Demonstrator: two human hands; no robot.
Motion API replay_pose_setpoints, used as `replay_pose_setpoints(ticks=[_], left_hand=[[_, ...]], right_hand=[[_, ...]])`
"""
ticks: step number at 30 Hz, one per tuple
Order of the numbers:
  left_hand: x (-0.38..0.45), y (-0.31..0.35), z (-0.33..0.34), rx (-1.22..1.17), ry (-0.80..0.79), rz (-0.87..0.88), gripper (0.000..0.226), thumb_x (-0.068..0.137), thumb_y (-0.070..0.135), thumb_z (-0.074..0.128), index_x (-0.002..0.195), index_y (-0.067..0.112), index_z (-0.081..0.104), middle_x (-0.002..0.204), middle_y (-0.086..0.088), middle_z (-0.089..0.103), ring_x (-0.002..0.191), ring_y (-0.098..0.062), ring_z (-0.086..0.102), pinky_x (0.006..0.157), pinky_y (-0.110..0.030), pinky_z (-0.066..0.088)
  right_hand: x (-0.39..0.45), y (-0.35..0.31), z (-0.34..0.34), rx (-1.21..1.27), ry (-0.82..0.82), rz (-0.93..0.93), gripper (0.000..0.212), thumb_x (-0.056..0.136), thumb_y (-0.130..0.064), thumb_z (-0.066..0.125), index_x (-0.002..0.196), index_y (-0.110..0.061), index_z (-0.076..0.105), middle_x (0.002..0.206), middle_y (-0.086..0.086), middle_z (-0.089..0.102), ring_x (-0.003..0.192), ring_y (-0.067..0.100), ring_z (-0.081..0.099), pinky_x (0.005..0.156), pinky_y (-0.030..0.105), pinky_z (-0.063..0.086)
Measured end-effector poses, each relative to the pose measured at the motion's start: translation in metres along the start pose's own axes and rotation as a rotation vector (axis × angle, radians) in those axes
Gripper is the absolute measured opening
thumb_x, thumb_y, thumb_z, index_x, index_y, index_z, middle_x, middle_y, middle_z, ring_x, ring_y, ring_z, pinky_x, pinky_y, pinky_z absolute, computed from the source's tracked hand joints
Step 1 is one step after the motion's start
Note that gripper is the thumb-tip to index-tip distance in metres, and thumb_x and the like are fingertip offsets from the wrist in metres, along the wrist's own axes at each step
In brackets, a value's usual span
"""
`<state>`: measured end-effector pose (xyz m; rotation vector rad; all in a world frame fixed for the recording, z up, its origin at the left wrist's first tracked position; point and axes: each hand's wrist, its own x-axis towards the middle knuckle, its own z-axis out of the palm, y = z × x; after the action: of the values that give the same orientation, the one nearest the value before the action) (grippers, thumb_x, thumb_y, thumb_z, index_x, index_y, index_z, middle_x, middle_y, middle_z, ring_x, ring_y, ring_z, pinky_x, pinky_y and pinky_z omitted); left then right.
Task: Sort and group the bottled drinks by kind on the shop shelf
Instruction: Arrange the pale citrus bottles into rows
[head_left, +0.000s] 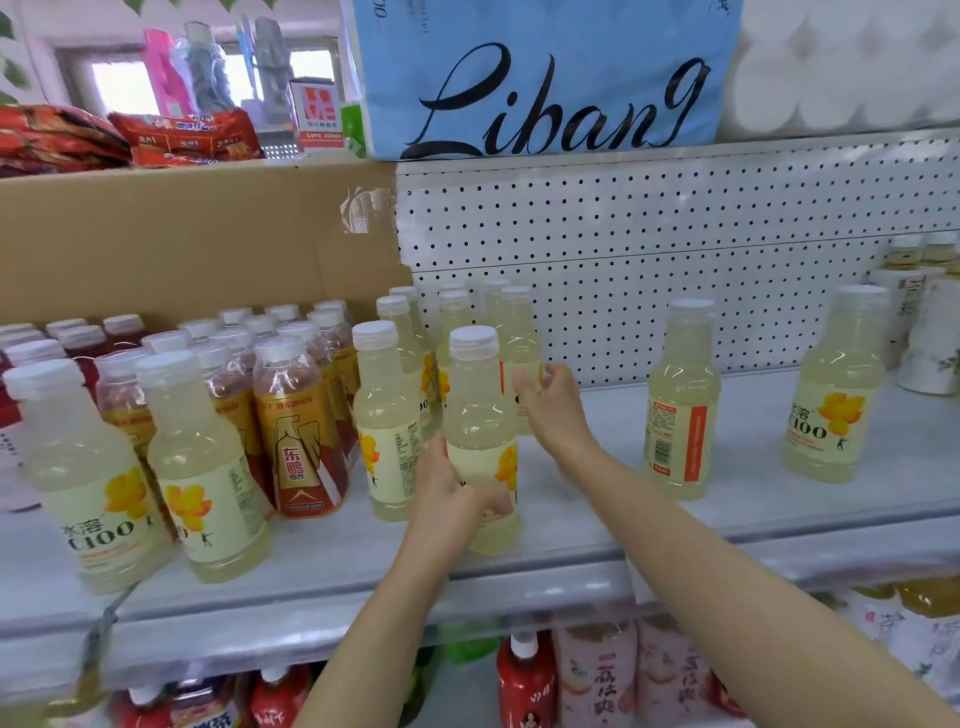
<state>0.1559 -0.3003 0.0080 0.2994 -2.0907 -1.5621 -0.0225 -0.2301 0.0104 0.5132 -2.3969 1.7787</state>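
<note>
The left hand (457, 499) is gripping a pale lemon bottle (480, 441) low on its label, fingers curled round it, holding it upright at the front of the shelf (597, 519). The right hand (550, 405) is reaching just behind it, fingers curling round a second lemon bottle (519, 358) in the cluster. Two stray lemon bottles, one (681, 400) nearer and one (836, 384) further, are standing upright well off to the right, so the right arm looks the nearer one for fetching them.
</note>
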Motion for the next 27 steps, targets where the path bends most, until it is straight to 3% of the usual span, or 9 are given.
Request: replay_pose_setpoints(ticks=[3, 4, 6, 8, 10, 14, 17, 20, 27], left_hand=[[-0.002, -0.001, 0.000, 0.062, -0.021, 0.034, 0.050, 0.054, 0.010, 0.074, 0.093, 0.036, 0.055, 0.097, 0.005, 0.064, 0.090, -0.008, 0.062, 0.070, -0.025, 0.053], [-0.006, -0.001, 0.001, 0.091, -0.018, 0.058, 0.049, 0.063, 0.005, 0.075, 0.096, 0.035, 0.054, 0.100, 0.008, 0.063, 0.092, -0.007, 0.060, 0.070, -0.021, 0.050], [-0.013, -0.006, 0.003, 0.257, 0.163, 0.160, 0.054, 0.078, 0.005, 0.073, 0.120, 0.031, 0.052, 0.120, 0.012, 0.057, 0.113, -0.006, 0.053, 0.089, -0.020, 0.046], [-0.016, -0.013, -0.003, 0.307, 0.465, 0.268, 0.070, 0.080, 0.002, 0.070, 0.141, 0.020, 0.042, 0.135, 0.008, 0.046, 0.127, -0.009, 0.042, 0.106, -0.026, 0.038], [-0.010, -0.013, -0.014, 0.246, 0.644, 0.256, 0.077, 0.080, 0.002, 0.073, 0.146, 0.012, 0.035, 0.140, -0.001, 0.039, 0.130, -0.016, 0.036, 0.109, -0.030, 0.034], [0.025, -0.021, -0.022, 0.322, 0.504, 0.065, 0.102, 0.076, 0.025, 0.086, 0.152, 0.005, 0.021, 0.147, -0.014, 0.034, 0.135, -0.027, 0.032, 0.111, -0.036, 0.031], [0.053, -0.032, -0.029, 0.274, 0.383, -0.050, 0.087, 0.077, 0.023, 0.085, 0.141, 0.008, 0.028, 0.135, -0.013, 0.051, 0.126, -0.032, 0.050, 0.101, -0.045, 0.047], [0.067, -0.035, -0.035, 0.277, 0.349, -0.109, 0.078, 0.077, 0.027, 0.084, 0.131, 0.008, 0.031, 0.128, -0.011, 0.056, 0.117, -0.031, 0.057, 0.092, -0.043, 0.051], [0.080, -0.041, -0.022, 0.385, 0.281, -0.139, 0.086, 0.086, 0.022, 0.076, 0.148, 0.003, 0.019, 0.148, -0.019, 0.026, 0.135, -0.038, 0.035, 0.111, -0.042, 0.032]], right_hand=[[-0.066, -0.016, -0.026, 0.515, -0.354, -0.063, 0.039, 0.101, -0.048, 0.048, 0.132, -0.025, 0.052, 0.130, -0.001, 0.061, 0.115, 0.014, 0.060, 0.093, 0.033, 0.049], [-0.082, -0.015, -0.033, 0.555, -0.486, -0.097, 0.038, 0.098, -0.042, 0.053, 0.133, -0.026, 0.053, 0.129, -0.001, 0.063, 0.114, 0.014, 0.062, 0.090, 0.031, 0.050], [-0.099, -0.010, -0.034, 0.452, -0.608, -0.163, 0.055, 0.090, -0.023, 0.067, 0.141, -0.024, 0.047, 0.131, -0.001, 0.063, 0.118, 0.016, 0.061, 0.094, 0.030, 0.052], [-0.103, -0.007, -0.027, 0.283, -0.554, -0.190, 0.068, 0.084, -0.013, 0.078, 0.141, -0.026, 0.044, 0.127, -0.007, 0.065, 0.116, 0.011, 0.062, 0.098, 0.030, 0.051], [-0.102, -0.008, -0.017, 0.163, -0.436, -0.197, 0.066, 0.081, -0.017, 0.081, 0.136, -0.028, 0.044, 0.119, -0.012, 0.066, 0.106, 0.002, 0.064, 0.096, 0.025, 0.052], [-0.086, -0.010, 0.000, -0.018, -0.271, -0.274, 0.065, 0.084, -0.023, 0.077, 0.133, -0.023, 0.034, 0.121, -0.008, 0.055, 0.107, 0.008, 0.057, 0.091, 0.022, 0.048], [-0.068, -0.002, 0.009, -0.103, -0.239, -0.288, 0.075, 0.082, -0.030, 0.077, 0.138, -0.016, 0.030, 0.132, 0.002, 0.047, 0.119, 0.016, 0.052, 0.103, 0.038, 0.045], [-0.054, 0.001, 0.014, -0.119, -0.246, -0.265, 0.078, 0.081, -0.033, 0.077, 0.139, -0.015, 0.028, 0.135, 0.004, 0.046, 0.122, 0.019, 0.050, 0.105, 0.040, 0.044], [-0.039, -0.004, 0.028, -0.111, -0.192, -0.209, 0.076, 0.076, -0.025, 0.081, 0.134, -0.011, 0.033, 0.127, 0.007, 0.052, 0.116, 0.022, 0.054, 0.100, 0.037, 0.046]])
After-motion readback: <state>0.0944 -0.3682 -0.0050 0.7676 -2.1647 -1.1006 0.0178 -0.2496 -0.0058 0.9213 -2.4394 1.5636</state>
